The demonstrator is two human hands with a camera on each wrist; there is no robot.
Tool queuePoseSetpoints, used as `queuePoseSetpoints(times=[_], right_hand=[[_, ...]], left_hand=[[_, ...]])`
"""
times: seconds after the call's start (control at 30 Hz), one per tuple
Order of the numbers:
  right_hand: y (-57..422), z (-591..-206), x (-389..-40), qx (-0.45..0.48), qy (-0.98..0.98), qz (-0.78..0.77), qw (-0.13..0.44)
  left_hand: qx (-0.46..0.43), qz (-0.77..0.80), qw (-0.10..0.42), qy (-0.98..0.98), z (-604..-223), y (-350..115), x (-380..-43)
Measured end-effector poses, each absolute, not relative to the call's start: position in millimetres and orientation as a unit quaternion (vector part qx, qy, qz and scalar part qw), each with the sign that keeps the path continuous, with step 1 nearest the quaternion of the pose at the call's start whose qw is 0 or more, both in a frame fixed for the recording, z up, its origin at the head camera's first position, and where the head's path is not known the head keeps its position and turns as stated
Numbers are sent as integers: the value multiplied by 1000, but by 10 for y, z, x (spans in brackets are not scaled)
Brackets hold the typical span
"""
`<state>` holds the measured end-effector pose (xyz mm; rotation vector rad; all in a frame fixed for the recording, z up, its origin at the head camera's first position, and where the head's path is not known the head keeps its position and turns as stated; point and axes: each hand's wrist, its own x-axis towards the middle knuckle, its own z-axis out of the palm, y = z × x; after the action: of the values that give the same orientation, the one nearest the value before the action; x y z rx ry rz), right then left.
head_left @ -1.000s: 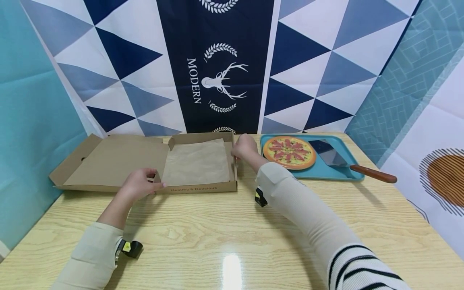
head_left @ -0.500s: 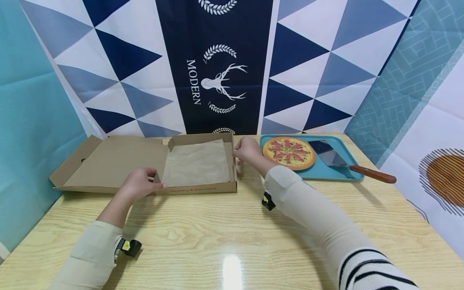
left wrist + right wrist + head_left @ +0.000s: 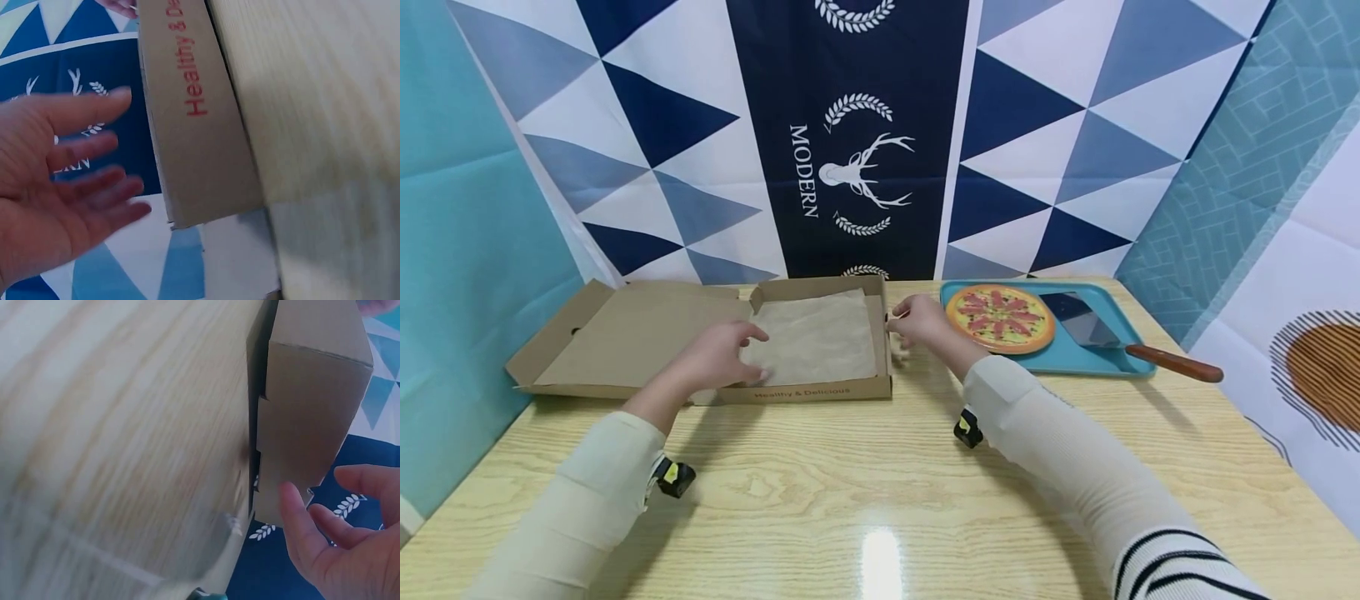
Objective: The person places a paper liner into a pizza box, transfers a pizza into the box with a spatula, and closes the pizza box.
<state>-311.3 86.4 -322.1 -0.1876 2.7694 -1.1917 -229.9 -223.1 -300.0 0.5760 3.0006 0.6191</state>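
Observation:
A brown cardboard pizza box (image 3: 823,390) lies unfolded, its lid (image 3: 632,333) laid back to the left. Parchment paper (image 3: 812,337) lines its base. My left hand (image 3: 722,354) hovers over the base's front left corner, thumb and fingers spread around nothing; in the left wrist view, that hand (image 3: 69,169) is apart from the printed front wall (image 3: 194,106). At the base's right wall, my right hand (image 3: 925,323) has its fingers loosely parted. The right wrist view has a fingertip (image 3: 292,497) of it at the side wall (image 3: 306,412); contact is hard to tell.
A blue tray (image 3: 1037,360) stands at the right, holding a pizza (image 3: 1000,318) and a pizza server (image 3: 1082,321). The server's wooden handle (image 3: 1176,363) sticks out past the tray's rim. Patterned cloth (image 3: 850,167) hangs behind the wooden table (image 3: 805,500).
My left hand has let go of the base's front left corner and spread its fingers, shifting slightly right. My right hand has slid nearer along the right wall, and its fingers have loosened.

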Motion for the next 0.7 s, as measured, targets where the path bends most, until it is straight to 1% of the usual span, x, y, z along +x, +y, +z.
queuePoseSetpoints(times=[0.1,0.23,0.43,0.63,0.7], right_hand=[[875,-3244,-3094,-57,904,-417,77],[884,-3288,-3076,-47,876,-467,116],[883,-3334,-3044,-28,823,-539,175],[871,-3333,-3008,-19,794,-572,206],[866,-3325,-2991,-19,787,-578,212]], left_hand=[[240,171,11,956,-2978,-2178,-2382],[276,152,42,948,-2969,-2125,-2520],[285,139,117,941,-2976,-2060,-2706],[274,118,145,943,-2935,-1953,-2841],[264,115,161,944,-2910,-1910,-2883]])
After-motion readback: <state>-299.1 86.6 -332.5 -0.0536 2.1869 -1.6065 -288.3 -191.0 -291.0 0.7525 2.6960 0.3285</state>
